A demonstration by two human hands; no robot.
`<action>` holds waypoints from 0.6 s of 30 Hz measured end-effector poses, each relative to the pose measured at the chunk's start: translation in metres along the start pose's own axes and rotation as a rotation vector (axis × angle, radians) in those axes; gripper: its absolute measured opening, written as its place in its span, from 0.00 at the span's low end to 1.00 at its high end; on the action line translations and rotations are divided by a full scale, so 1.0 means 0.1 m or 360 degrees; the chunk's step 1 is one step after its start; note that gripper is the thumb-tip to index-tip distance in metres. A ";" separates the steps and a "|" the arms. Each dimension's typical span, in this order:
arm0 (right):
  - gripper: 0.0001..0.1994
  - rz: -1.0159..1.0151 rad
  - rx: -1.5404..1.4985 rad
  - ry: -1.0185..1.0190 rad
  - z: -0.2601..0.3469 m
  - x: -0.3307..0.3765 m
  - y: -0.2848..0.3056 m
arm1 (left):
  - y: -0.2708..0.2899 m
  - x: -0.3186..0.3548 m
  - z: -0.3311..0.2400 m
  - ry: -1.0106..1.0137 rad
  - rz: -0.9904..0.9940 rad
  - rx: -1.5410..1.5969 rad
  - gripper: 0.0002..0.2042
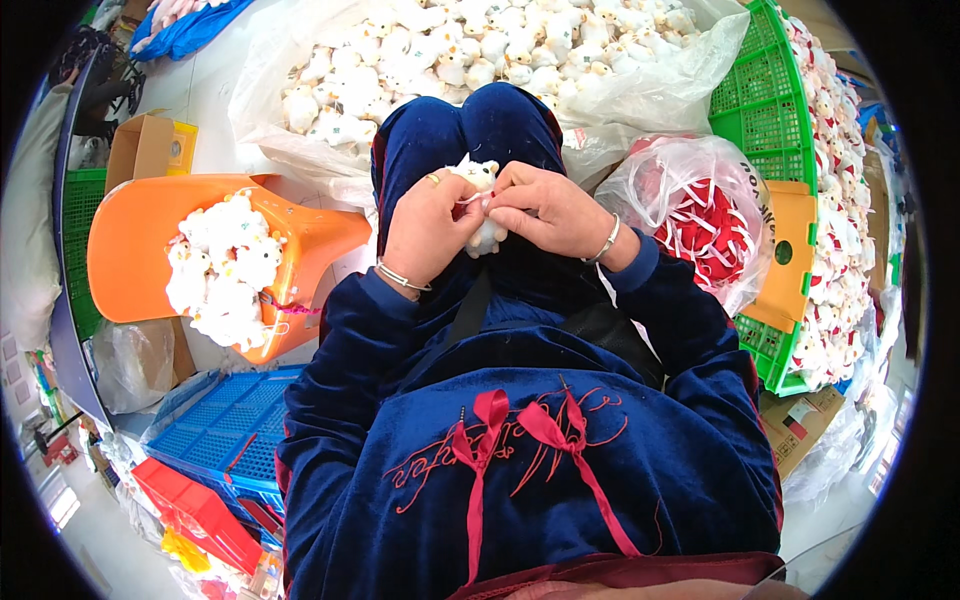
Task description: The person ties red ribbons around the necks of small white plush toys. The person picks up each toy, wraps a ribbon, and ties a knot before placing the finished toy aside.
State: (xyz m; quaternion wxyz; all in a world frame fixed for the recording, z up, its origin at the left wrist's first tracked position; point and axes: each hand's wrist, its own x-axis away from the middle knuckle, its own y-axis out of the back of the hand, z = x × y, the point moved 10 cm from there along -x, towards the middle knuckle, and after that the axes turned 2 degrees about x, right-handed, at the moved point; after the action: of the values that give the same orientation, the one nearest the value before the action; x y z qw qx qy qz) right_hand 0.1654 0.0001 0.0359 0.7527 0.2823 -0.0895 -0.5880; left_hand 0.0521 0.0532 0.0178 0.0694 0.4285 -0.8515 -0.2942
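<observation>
Fluffy white plush toy between hands.

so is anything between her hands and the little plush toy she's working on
Nothing visible is. The left hand and right hand both already touch the small white plush toy, gripping it from either side over the lap. Only a thin white strand at the toy runs between the fingertips.
</observation>
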 end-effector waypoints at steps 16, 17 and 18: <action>0.08 0.0230 -0.0510 -0.0555 -0.31 -0.21 -0.13 | 0.01 0.14 0.01 -0.0308 -0.0318 0.0021 0.11; 0.07 0.0285 -0.0537 -0.0589 -0.33 -0.22 -0.14 | 0.01 0.15 0.01 -0.0310 -0.0319 0.0013 0.10; 0.06 0.0337 -0.0565 -0.0622 -0.35 -0.22 -0.16 | 0.02 0.17 0.04 -0.0277 -0.0330 0.0049 0.09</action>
State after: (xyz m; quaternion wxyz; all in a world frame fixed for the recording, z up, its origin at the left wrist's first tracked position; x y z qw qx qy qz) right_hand 0.1622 0.0291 0.0032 0.8160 0.0164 -0.1577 -0.5558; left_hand 0.0393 0.0428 0.0135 -0.0422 0.4879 -0.8099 -0.3227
